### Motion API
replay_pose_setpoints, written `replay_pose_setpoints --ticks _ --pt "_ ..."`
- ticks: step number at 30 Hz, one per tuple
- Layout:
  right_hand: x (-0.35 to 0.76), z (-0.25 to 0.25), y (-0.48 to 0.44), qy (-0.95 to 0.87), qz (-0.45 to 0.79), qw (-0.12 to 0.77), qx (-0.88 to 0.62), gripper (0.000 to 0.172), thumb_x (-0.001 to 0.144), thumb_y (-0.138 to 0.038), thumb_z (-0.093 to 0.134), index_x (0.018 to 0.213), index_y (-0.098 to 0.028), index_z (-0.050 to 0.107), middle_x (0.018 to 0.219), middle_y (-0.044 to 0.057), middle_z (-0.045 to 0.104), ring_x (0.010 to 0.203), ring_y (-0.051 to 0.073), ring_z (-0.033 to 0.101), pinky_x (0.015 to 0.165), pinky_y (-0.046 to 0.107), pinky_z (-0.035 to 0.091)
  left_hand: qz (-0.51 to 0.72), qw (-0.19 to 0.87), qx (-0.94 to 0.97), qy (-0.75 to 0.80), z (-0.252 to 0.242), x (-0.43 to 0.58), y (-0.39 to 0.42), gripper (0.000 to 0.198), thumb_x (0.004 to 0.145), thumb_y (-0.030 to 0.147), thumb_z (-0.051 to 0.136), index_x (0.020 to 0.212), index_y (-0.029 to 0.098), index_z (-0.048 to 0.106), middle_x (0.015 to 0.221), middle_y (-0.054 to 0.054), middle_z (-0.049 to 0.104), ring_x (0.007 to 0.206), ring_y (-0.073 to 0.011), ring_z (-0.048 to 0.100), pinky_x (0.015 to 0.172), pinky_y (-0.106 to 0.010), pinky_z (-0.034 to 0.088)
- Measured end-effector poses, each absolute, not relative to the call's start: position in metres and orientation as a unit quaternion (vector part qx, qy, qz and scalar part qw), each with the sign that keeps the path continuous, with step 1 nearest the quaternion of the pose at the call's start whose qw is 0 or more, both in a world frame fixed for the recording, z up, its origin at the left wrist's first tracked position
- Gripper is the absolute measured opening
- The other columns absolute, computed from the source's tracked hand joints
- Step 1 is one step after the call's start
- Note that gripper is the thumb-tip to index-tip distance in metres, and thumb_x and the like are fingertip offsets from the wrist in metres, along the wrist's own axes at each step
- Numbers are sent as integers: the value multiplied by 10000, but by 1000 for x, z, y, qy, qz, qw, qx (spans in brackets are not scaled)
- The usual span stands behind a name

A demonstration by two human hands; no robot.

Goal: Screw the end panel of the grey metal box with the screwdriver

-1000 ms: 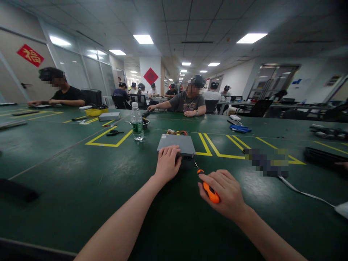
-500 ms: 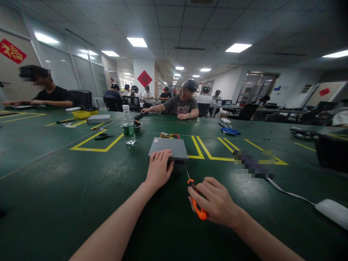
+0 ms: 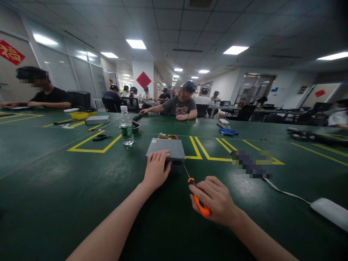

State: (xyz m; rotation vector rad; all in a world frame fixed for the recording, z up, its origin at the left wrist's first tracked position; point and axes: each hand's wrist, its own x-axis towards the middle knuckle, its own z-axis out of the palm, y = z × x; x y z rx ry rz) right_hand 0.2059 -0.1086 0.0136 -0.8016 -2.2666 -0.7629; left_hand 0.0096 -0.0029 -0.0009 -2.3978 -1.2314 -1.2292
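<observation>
A grey metal computer power supply [image 3: 171,148] lies on the green table, with a bundle of coloured cables [image 3: 168,136] at its far side. My left hand [image 3: 157,168] rests over its near left part, fingers on the top and the thumb at the front face. Wrapped in the fingers of my right hand [image 3: 214,199] is a screwdriver [image 3: 199,203] with an orange and black handle. Its thin shaft points up and left to the near right corner of the power supply. Whether the tip touches the metal I cannot tell.
Left of the power supply stands a water bottle [image 3: 126,127] before a small bowl [image 3: 136,127]. Black pliers [image 3: 102,137] lie inside yellow tape. Blue gloves [image 3: 228,132] and a white power bank [image 3: 330,212] with a cable lie rightward. A co-worker [image 3: 181,105] sits opposite.
The screwdriver's handle has swung slightly to the right with my right hand. My left hand stays on the power supply. The whole view has shifted a little.
</observation>
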Motion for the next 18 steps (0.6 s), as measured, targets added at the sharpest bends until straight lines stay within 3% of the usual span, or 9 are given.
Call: replay_pose_setpoints --ticks 14,18 --pt "205 14 -111 -858 -282 293 -313 193 791 -181 515 961 -135 594 749 47 601 662 143 525 673 322 420 -411 87 -806 -417 0 10 -5 213 811 198 492 1022 229 492 1190 -41 568 1124 -208 475 962 -403 304" --pt "201 12 -113 -850 -264 302 -342 214 771 -187 522 967 -136 589 870 101 585 730 175 538 662 328 442 -413 94 -804 -416 -1 10 -4 219 812 198 490 1029 226 492 1187 -40 571 1120 -202 481 960 -393 310"
